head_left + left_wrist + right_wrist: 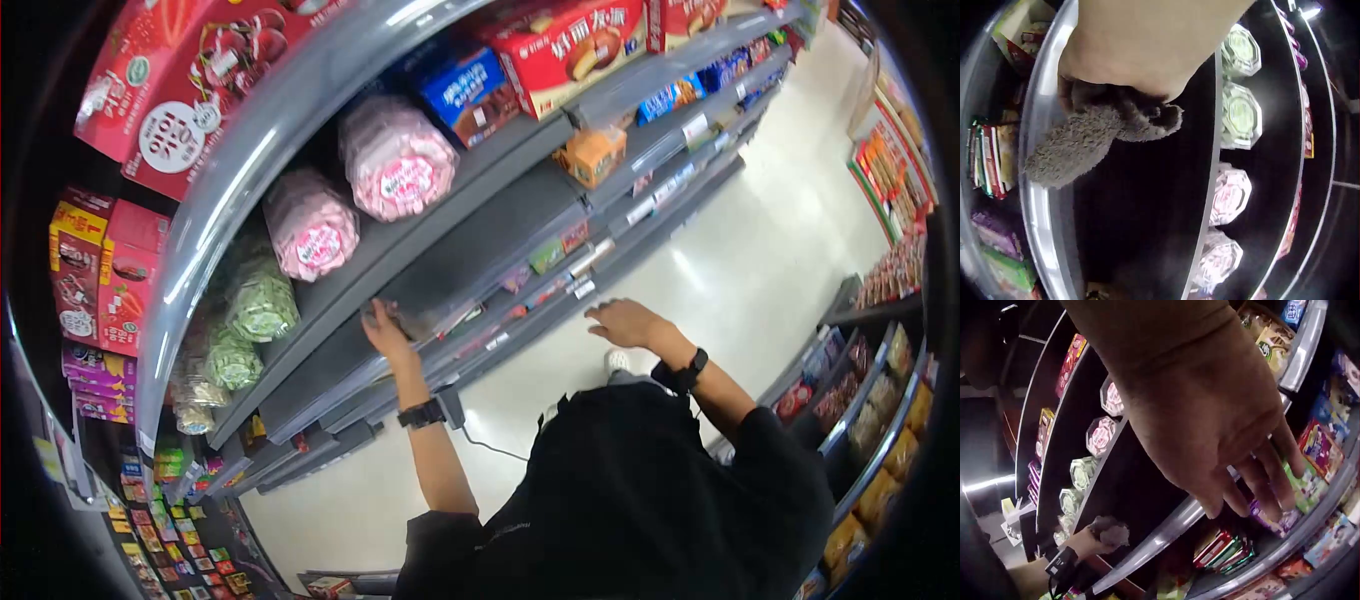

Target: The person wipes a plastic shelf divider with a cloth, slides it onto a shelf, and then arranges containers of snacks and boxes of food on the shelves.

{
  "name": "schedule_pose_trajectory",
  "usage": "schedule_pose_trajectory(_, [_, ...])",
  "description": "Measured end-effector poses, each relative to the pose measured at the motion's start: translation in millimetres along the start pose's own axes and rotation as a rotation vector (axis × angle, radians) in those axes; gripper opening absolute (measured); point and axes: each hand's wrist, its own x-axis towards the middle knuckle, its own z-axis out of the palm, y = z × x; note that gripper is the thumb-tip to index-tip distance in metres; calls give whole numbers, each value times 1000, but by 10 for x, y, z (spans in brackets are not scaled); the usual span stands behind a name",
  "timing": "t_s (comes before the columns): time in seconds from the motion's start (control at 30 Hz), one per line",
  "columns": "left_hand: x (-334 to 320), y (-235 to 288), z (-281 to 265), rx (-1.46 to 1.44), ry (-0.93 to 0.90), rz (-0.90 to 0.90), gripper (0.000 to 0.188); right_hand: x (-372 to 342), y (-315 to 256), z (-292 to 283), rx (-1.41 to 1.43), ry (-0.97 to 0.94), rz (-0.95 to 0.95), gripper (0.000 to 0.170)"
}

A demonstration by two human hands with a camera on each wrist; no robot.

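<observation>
The left hand [388, 335] grips a fuzzy grey cloth [1075, 147] over a dark shelf [1141, 206] that carries no packs beside the hand. In the left wrist view the cloth hangs across the shelf's pale front edge [1041, 219]. From the right wrist camera, the cloth [1111, 531] shows bunched at the left hand's fingers. The right hand [635, 325] is held away from the shelves in the head view, its fingers loosely spread with nothing in them; the right wrist view shows the same hand [1210, 419] from close by.
On the shelf above stand pink wrapped rolls [400, 160] and green ones [262, 300]. An orange box [592, 155] sits at the shelf's far end. Lower shelves hold snack packs [1307, 487]. Across the pale floor [780, 190] stands another rack with bagged goods [870, 420].
</observation>
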Motion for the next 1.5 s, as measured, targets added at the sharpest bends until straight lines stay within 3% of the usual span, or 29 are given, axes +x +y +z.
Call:
schedule_pose_trajectory(0.07, [41, -44, 465, 38, -17, 111, 30, -66, 65, -144, 4, -21, 3, 33])
schedule_pose_trajectory(0.13, [147, -286, 769, 109, -4, 405, 32, -60, 224, -125, 28, -43, -22, 35])
schedule_pose_trajectory(0.17, [223, -471, 833, 104, 17, 411, 32, -45, 271, -148, 50, -69, -27, 35])
schedule_pose_trajectory(0.23, [282, -755, 902, 496, -71, 597, 45, -36, 338, -223, 56, -112, -49, 35])
schedule_pose_trajectory(0.27, [210, -837, 913, 496, -45, 597, 45, -28, 344, -282, 44, -118, -36, 35])
schedule_pose_trajectory(0.33, [-10, -873, 935, 1157, -41, 215, 55, 3, 399, -336, 23, -126, -37, 35])
schedule_pose_trajectory(0.37, [14, -922, 889, 1161, -64, 164, 64, 24, 441, -335, 40, -115, -45, 35])
schedule_pose_trajectory(0.47, [-166, -738, 913, 1327, -12, 324, 66, 86, 488, -410, 52, -134, -56, 35])
schedule_pose_trajectory(0.5, [-243, -713, 873, 1331, 2, 313, 66, 90, 468, -452, 56, -101, -95, 35])
schedule_pose_trajectory(0.57, [-346, -634, 814, 1215, 81, 552, 55, 116, 374, -603, 51, -72, -152, 35])
schedule_pose_trajectory(0.6, [-444, -506, 775, 1214, 99, 552, 55, 103, 251, -764, 157, 42, -231, 34])
schedule_pose_trajectory(0.63, [-593, -305, 730, 989, -72, 496, 48, 80, 118, -922, 267, 155, -308, 33])
schedule_pose_trajectory(0.67, [-714, -87, 732, 759, -238, 438, 40, 72, -11, -1101, 265, 153, -317, 33])
schedule_pose_trajectory(0.73, [-982, 347, 876, 738, -205, 539, 34, 83, -281, -1477, 298, 343, -473, 39])
schedule_pose_trajectory(0.77, [-1113, 536, 904, 715, -178, 635, 29, 86, -413, -1600, 301, 331, -476, 39])
schedule_pose_trajectory(0.83, [-1166, 845, 962, 631, -171, 691, 31, 145, -668, -1815, 322, 512, -563, 51])
schedule_pose_trajectory(0.93, [-1057, 1239, 1113, 396, -199, 795, 38, 280, -1035, -1971, 375, 581, -646, 58])
schedule_pose_trajectory(1.0, [-875, 1380, 1179, 251, -239, 838, 44, 435, -1250, -2044, 343, 637, -684, 59])
schedule_pose_trajectory(1.07, [-673, 1474, 1282, 137, -394, 836, 54, 643, -1441, -2181, 305, 707, -716, 59])
schedule_pose_trajectory(1.17, [-475, 1484, 1491, 98, -420, 759, 58, 1065, -1633, -2400, 360, 856, -756, 55])
schedule_pose_trajectory(1.23, [-429, 1459, 1572, 189, -429, 771, 62, 1395, -1724, -2503, 453, 958, -665, 48])
schedule_pose_trajectory(1.37, [-369, 1404, 1632, 287, -437, 751, 84, 1833, -1711, -2769, 335, 822, -529, 41])
schedule_pose_trajectory(1.43, [-349, 1408, 1647, 258, -471, 723, 93, 1820, -1799, -2982, -373, 602, -429, 36])
schedule_pose_trajectory(1.47, [-368, 1417, 1630, 233, -471, 686, 96, 1701, -1867, -3004, -107, 546, -359, 36])
schedule_pose_trajectory(1.5, [-376, 1429, 1626, 207, -470, 651, 98, 1761, -1880, -3013, -245, 451, -371, 37])
